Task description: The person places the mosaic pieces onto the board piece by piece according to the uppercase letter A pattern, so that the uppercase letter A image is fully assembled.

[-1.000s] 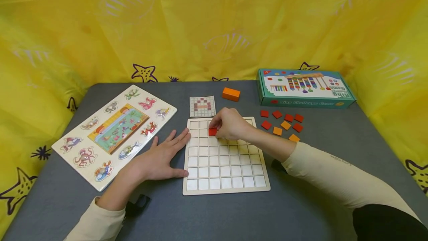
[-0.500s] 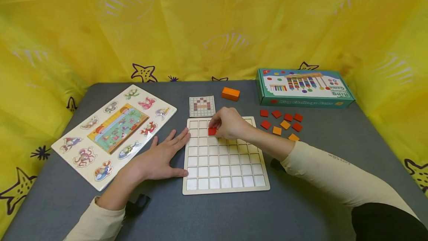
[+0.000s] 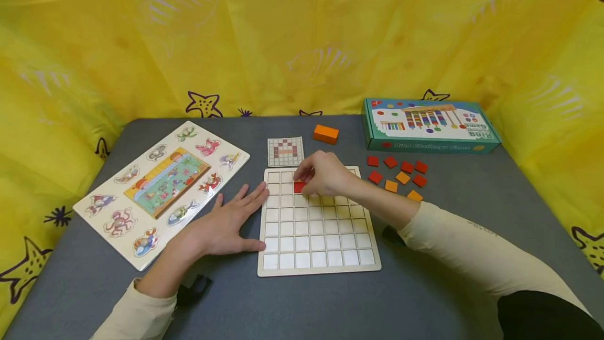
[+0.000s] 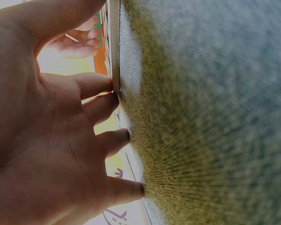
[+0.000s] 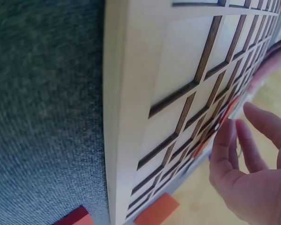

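Note:
A pale wooden grid board lies in the middle of the grey table. My left hand is spread flat, its fingertips and thumb touching the board's left edge; the left wrist view shows the straight fingers against that edge. Over the upper rows is my right hand, its curled thumb and fingers pinching a red square tile at a cell in the third column. The hand covers the cells to the right of it. The right wrist view shows the fingertips close to the board surface.
A pattern card lies behind the board, with an orange block beside it. Several loose red tiles and orange tiles are at right. A teal game box stands behind them. At left lies a sea-animal puzzle.
The right fingers have shifted very slightly at the red tile, which stays in about the same place. My left hand holds its position on the board's edge.

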The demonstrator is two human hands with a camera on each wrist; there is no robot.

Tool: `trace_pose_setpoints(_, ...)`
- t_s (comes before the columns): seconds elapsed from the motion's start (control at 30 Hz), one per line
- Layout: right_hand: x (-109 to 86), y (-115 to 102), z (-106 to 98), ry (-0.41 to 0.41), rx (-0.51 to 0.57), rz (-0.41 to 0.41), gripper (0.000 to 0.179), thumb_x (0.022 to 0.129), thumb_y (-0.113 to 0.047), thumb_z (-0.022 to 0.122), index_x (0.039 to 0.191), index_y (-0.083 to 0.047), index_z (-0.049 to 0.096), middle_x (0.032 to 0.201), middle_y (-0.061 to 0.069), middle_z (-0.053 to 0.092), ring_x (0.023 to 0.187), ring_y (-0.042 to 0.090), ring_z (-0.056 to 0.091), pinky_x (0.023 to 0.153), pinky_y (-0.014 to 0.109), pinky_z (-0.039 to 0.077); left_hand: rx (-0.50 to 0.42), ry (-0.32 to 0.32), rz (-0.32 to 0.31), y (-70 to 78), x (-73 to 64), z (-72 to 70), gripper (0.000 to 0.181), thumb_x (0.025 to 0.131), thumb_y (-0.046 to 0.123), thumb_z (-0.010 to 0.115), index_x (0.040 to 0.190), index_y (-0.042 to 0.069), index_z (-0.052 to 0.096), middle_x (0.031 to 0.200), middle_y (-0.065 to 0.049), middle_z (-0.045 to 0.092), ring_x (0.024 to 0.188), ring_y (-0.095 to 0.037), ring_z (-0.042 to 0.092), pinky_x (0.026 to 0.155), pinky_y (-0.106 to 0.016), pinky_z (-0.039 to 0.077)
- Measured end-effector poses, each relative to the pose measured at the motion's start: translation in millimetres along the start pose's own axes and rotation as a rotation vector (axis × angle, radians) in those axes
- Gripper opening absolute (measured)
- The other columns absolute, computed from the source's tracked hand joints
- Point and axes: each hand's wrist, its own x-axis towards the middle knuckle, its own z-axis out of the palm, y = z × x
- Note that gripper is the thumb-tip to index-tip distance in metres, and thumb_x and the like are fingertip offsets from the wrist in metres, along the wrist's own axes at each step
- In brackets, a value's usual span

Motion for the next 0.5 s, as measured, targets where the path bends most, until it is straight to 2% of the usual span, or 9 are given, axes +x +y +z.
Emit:
trace_pose_setpoints(0.2,-5.2,6,-6,0.010,0.047,-0.003,0.022,0.081,-0.010,0.085,0.103,-0.012,0.082,0.089,0.000,0.076,0.081,0.014,0.069,0.079,0.029,0.056,0.011,0.002,0.003,-0.2,-0.1,1.1,0.109,0.086,0.058,0.078,0.168,0.018,0.020,0.177,-0.002,0.010,0.161,-0.044,0.010,0.113,-0.085,0.006)
trace_pose_setpoints(0.5,-16.6,17,-23,0.038,0.138,0.018,0.024,0.085,-0.012,0.083,0.109,-0.011,0.081,0.099,0.003,0.078,0.090,0.021,0.069,0.079,0.033,0.057,0.010,0.000,0.000,0.2,-0.2,0.4,0.109,0.087,0.059,0.078,0.169,0.018,0.019,0.177,-0.002,0.009,0.161,-0.044,0.010,0.113,-0.085,0.006)
